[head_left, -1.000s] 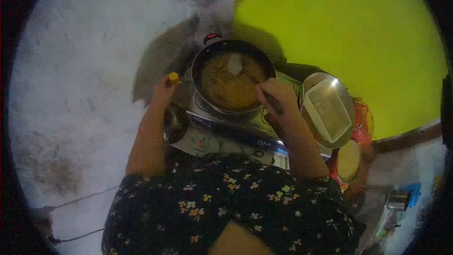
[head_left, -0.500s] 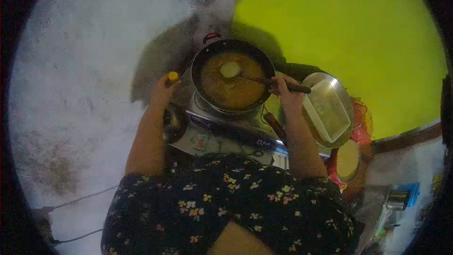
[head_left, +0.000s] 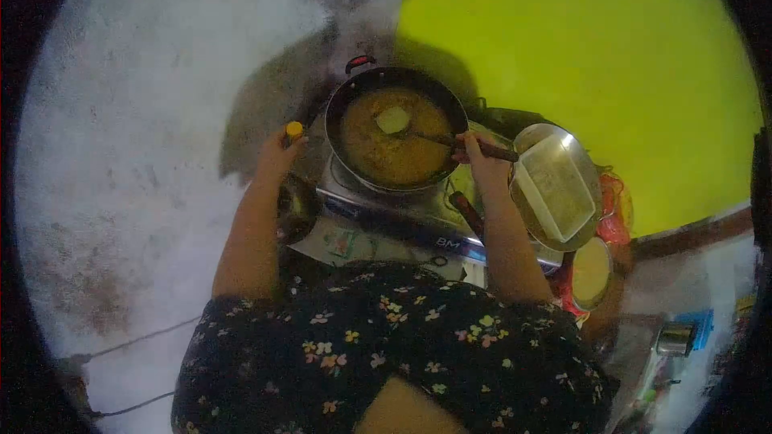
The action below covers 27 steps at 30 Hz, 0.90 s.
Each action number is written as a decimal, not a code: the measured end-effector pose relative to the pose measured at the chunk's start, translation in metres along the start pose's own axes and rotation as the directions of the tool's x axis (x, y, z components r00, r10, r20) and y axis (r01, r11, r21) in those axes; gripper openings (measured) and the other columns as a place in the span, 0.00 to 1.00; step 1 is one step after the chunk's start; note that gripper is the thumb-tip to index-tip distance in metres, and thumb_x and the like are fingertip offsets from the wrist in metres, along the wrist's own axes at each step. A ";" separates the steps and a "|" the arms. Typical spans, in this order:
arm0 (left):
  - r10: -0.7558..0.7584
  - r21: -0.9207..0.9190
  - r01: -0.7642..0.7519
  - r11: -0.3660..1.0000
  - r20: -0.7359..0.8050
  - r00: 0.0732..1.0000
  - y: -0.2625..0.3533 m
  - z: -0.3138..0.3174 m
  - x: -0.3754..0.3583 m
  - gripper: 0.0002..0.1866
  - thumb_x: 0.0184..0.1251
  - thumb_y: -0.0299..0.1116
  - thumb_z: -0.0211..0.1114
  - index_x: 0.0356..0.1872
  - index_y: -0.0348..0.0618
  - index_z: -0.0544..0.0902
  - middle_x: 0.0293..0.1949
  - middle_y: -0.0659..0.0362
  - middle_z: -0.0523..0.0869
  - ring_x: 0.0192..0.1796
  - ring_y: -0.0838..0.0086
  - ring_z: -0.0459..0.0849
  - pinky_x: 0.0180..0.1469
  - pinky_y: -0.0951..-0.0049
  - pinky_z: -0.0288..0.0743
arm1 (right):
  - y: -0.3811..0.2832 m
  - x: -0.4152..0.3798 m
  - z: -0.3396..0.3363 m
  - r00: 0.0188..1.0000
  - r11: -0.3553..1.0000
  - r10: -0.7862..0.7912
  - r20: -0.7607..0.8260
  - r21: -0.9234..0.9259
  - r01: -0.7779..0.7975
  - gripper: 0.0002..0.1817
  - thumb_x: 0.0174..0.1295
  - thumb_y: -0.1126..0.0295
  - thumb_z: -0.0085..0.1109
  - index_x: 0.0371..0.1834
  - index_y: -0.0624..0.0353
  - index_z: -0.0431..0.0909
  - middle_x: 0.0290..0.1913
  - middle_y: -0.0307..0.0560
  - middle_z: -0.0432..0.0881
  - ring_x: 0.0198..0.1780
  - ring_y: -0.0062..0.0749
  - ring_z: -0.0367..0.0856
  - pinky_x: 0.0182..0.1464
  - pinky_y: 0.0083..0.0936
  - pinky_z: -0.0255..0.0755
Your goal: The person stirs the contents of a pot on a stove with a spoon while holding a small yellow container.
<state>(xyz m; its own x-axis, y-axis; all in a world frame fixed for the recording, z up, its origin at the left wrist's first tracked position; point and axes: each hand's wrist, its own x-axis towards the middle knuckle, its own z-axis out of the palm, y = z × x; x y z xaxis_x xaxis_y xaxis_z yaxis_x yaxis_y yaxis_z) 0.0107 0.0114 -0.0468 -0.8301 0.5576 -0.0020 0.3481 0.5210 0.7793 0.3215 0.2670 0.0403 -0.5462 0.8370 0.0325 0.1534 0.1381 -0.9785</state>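
Note:
A dark wok (head_left: 332, 124) full of brownish soup (head_left: 378, 161) stands on the stove. My right hand (head_left: 481, 162) is closed round the dark handle of a ladle (head_left: 426, 138), whose pale round bowl lies in the soup near the middle of the wok. Left of the rim, my left hand (head_left: 279, 153) grips a small container with a yellow cap (head_left: 294, 128), held apart from the wok. The container's body is mostly hidden by my fingers.
The stove (head_left: 402, 225) is silver, marked "BM". Right of it, a white rectangular tub (head_left: 556, 189) sits on a round metal tray (head_left: 531, 138). A pan handle (head_left: 466, 210) juts below the wok. A dark round object (head_left: 296, 209) lies under my left wrist.
My right hand and the ladle's handle have shifted slightly left and toward the wok. The left hand with the yellow-capped container has hardly moved.

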 end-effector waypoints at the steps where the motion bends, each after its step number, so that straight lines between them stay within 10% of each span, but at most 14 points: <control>1: 0.002 0.023 -0.002 1.000 0.001 1.000 0.007 -0.003 -0.002 0.31 0.59 0.49 0.71 0.59 0.40 0.78 0.53 0.48 0.84 0.57 0.58 0.81 0.59 0.60 0.72 | 0.001 0.000 0.000 1.000 0.999 -0.008 0.007 0.035 0.008 0.11 0.67 0.68 0.57 0.40 0.65 0.83 0.32 0.46 0.85 0.31 0.27 0.84 0.35 0.25 0.79; 27: -0.015 0.015 0.015 1.000 -0.012 1.000 0.016 -0.007 -0.012 0.30 0.60 0.46 0.70 0.60 0.40 0.77 0.54 0.48 0.83 0.58 0.56 0.81 0.60 0.60 0.72 | 0.006 0.000 0.008 0.995 0.996 -0.085 -0.052 0.005 0.085 0.11 0.67 0.66 0.58 0.35 0.64 0.84 0.25 0.40 0.82 0.29 0.26 0.82 0.34 0.25 0.74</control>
<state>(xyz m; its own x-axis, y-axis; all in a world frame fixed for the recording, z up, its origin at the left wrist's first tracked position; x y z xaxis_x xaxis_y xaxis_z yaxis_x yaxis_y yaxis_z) 0.0231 0.0086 -0.0304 -0.8406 0.5417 -0.0061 0.3420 0.5394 0.7695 0.3157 0.2631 0.0330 -0.5139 0.8486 0.1259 0.1020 0.2061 -0.9732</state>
